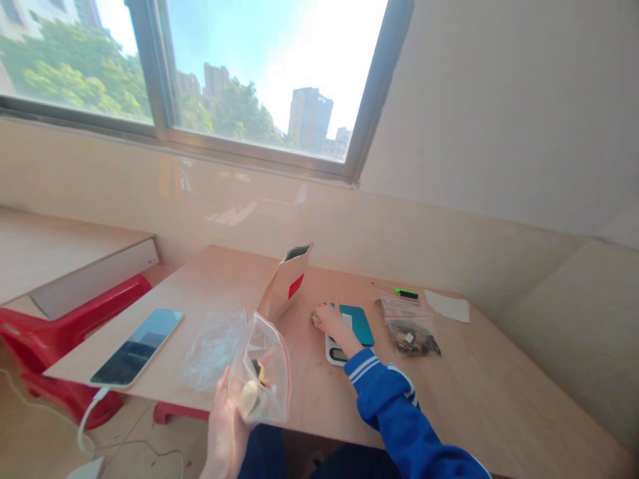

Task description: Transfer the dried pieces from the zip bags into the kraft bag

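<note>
The left hand (227,426) clamped a zip bag (264,372); the right hand's (332,319) grip seemed closed on a small lump (315,319) beside a scale (335,354).

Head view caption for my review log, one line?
Left hand holds an open zip bag above a wooden table; right hand sits at the edge of a teal-topped digital scale.

Left hand (224,426) holds zip bag (267,372), contents (254,396) unclear.
</note>
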`<state>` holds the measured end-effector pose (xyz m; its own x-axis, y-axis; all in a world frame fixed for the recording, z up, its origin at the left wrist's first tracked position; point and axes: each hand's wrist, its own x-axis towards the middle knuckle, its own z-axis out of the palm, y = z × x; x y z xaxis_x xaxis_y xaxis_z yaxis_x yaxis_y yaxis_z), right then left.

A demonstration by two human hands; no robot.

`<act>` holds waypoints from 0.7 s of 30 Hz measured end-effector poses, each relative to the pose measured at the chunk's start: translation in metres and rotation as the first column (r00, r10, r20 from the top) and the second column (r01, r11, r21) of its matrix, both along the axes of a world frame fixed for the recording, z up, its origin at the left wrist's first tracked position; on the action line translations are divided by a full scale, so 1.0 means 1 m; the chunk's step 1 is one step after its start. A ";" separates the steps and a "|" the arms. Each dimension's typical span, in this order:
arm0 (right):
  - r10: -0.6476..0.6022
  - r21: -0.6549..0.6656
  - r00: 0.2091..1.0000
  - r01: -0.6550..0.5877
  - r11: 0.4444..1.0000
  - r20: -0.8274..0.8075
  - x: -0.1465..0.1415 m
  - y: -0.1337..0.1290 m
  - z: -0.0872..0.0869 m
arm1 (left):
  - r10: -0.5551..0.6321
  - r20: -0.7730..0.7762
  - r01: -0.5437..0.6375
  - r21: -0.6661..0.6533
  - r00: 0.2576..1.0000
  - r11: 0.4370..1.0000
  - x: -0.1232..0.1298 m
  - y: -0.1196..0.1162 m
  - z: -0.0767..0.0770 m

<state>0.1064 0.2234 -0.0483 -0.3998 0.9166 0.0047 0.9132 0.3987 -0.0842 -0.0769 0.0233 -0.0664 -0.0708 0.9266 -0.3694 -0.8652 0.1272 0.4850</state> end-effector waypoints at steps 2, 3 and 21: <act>0.008 0.017 0.999 -0.007 1.000 -0.047 0.000 0.000 0.002 | 0.006 0.010 -0.006 0.021 1.000 1.000 0.000 0.000 -0.002; 0.008 0.028 0.997 -0.005 1.000 -0.079 0.000 0.002 0.005 | 0.005 0.006 -0.006 0.023 1.000 1.000 0.001 -0.001 -0.002; 0.251 0.411 0.794 -0.001 0.911 -0.554 -0.045 0.037 0.144 | 0.172 -0.346 -0.144 0.107 0.922 0.984 0.008 0.000 0.017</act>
